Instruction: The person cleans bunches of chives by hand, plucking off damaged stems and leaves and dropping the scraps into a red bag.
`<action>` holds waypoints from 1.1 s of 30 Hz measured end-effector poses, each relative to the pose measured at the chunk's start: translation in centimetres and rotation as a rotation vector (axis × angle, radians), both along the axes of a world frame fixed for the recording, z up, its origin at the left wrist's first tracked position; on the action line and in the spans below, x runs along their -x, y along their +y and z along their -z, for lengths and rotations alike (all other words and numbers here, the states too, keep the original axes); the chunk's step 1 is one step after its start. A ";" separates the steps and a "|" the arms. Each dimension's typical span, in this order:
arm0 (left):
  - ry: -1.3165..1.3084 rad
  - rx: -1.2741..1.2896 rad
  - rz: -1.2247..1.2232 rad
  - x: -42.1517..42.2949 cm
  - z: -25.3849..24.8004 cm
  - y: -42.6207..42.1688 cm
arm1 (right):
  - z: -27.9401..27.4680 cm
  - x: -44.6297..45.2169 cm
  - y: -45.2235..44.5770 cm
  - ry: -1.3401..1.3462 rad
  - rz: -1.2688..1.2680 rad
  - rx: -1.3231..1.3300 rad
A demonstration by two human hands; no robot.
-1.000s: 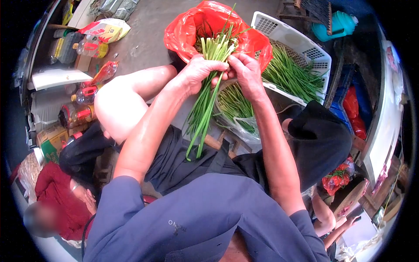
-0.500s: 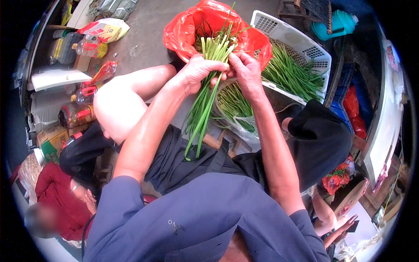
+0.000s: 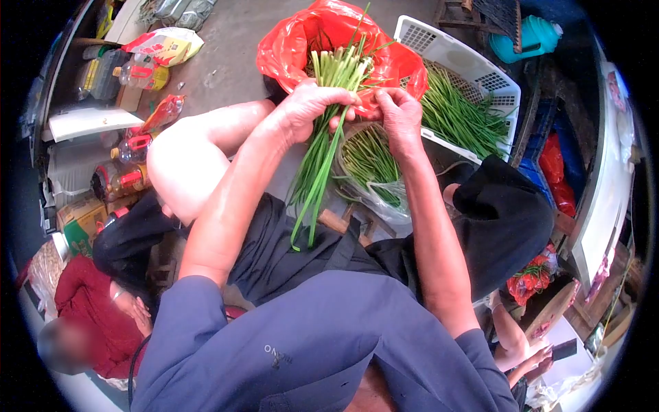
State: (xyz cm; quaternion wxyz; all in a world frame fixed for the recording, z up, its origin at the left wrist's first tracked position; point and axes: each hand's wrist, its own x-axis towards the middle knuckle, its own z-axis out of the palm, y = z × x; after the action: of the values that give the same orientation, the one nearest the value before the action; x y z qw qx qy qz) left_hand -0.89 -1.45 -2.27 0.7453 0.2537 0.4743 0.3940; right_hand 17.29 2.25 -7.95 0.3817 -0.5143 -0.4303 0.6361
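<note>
The bunch [image 3: 318,168] is gripped in the left hand [image 3: 312,111], pale ends pointed toward the red bag [image 3: 283,49]. The right hand [image 3: 401,118] is held just beside, fingers curled; whether anything is pinched cannot be told.

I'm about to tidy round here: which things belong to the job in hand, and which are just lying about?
Likely for the job: held green stalks, red bag, white crate and clear bag with more stalks.

Likely just lying about: bottles, teal container, carton.

Glossy, crinkled plastic bag [image 3: 283,56]
</note>
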 end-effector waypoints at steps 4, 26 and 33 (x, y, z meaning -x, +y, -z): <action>0.058 -0.054 -0.068 0.5 -1.1 0.3 | 0.8 -1.3 -0.3 0.048 0.135 0.016; 0.078 -0.169 -0.386 2.0 -2.6 1.2 | 18.2 -4.4 -5.5 -1.039 -0.356 -0.140; 0.053 -0.125 -0.443 2.6 -2.8 1.3 | 18.7 -4.0 -5.1 -1.085 -0.499 -0.297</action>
State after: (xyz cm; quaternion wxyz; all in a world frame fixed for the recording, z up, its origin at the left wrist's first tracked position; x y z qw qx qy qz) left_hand -3.53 -0.18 0.48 0.6107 0.1992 0.5123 0.5699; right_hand 21.25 -2.87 -26.61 0.0153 -0.5898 -0.7546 0.2870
